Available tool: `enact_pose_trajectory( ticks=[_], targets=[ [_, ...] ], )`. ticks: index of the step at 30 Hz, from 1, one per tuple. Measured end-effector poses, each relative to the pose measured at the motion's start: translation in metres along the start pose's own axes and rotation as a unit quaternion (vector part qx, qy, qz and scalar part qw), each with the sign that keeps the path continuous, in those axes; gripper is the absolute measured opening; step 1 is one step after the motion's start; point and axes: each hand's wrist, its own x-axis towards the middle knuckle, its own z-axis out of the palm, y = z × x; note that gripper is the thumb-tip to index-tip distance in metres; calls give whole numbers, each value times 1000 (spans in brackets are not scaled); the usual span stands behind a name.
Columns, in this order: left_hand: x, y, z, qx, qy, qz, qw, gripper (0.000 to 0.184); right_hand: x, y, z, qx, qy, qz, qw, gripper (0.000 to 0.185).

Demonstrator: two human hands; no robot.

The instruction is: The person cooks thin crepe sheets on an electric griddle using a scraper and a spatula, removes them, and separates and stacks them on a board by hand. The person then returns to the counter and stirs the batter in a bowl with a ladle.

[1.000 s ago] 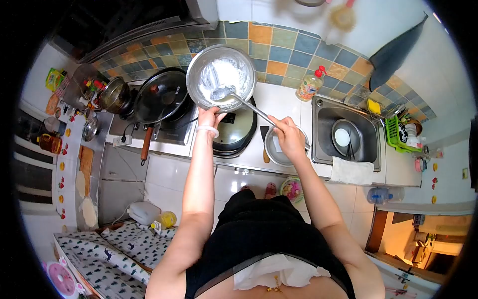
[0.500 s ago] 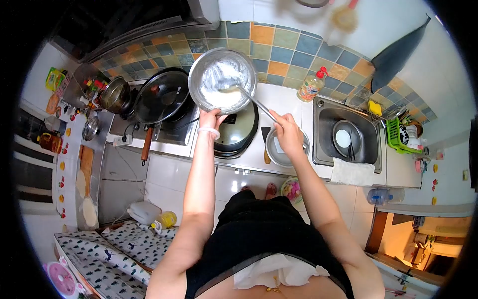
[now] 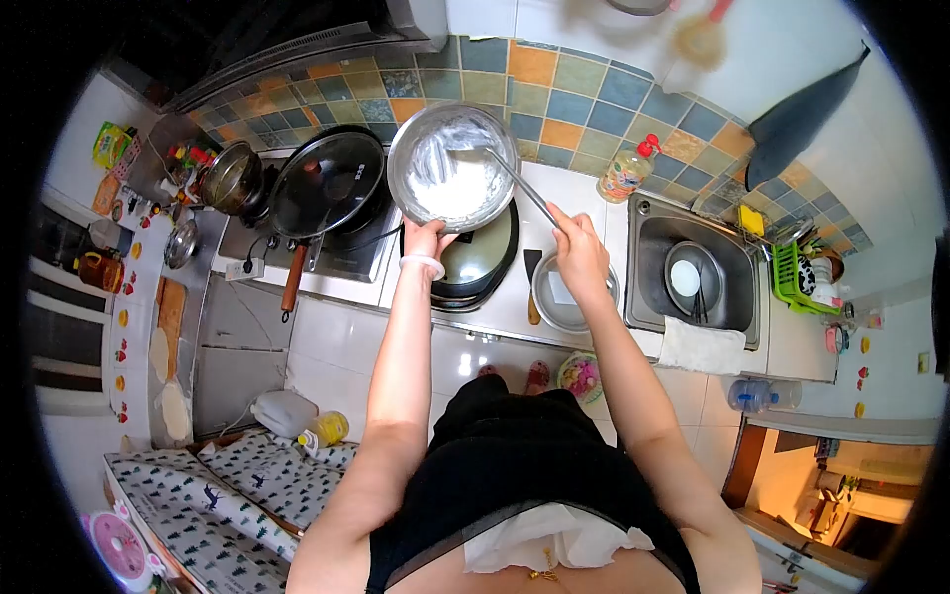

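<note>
White counter [image 3: 566,192], bottle [image 3: 624,176], lidded pot [image 3: 482,255] partly behind metal bowl [image 3: 453,170], left fingers [image 3: 427,235] tight on it, right fingers [image 3: 568,230] round metal utensil [image 3: 530,192].

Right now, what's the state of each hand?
Left hand: holding the metal bowl at its near edge.
Right hand: closed around the spoon handle.

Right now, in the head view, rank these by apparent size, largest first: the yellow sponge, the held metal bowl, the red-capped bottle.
1. Held metal bowl
2. Red-capped bottle
3. Yellow sponge
</note>
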Motion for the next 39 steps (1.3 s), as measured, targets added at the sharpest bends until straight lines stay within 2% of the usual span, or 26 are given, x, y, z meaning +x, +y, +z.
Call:
enact_pose_trajectory(
  ticks=[3, 5, 8, 15, 18, 22, 27, 33, 39],
  targets=[
    [14, -9, -12, 12, -14, -29, 999, 79, -18, 9, -3, -28, -55, 26, 998, 35],
    [11, -10, -10, 19, 15, -12, 1000, 71, -23, 11, -9, -47, -96, 24, 994, 34],
    [10, -13, -10, 26, 17, -1, 1000, 68, -21, 2, -21, -59, -70, -3, 996, 34],
    [11, -18, -7, 73, 10, -17, 997, 72, 6, 2, -11, -116, 88, -107, 984, 39],
    [12, -17, -3, 96, 19, -5, 995, 74, -1, 7, -4, -158, 76, -74, 982, 42],
    [9, -15, 4, 125, 45, 5, 991, 74, -18, 12, -3, -106, -11, -7, 994, 38],
    [20, -26, -6, 48, 19, -33, 998, 70, -18, 6, -29, -19, -90, 57, 994, 35],
    [15, -25, 3, 27, -5, -45, 999, 63, -2, 2, -25, -14, -40, 48, 998, 36],
    [19, -27, 5, 29, -6, -55, 998, 59, -14, 15, -27, -41, -100, 35, 994, 35]
  ],
)
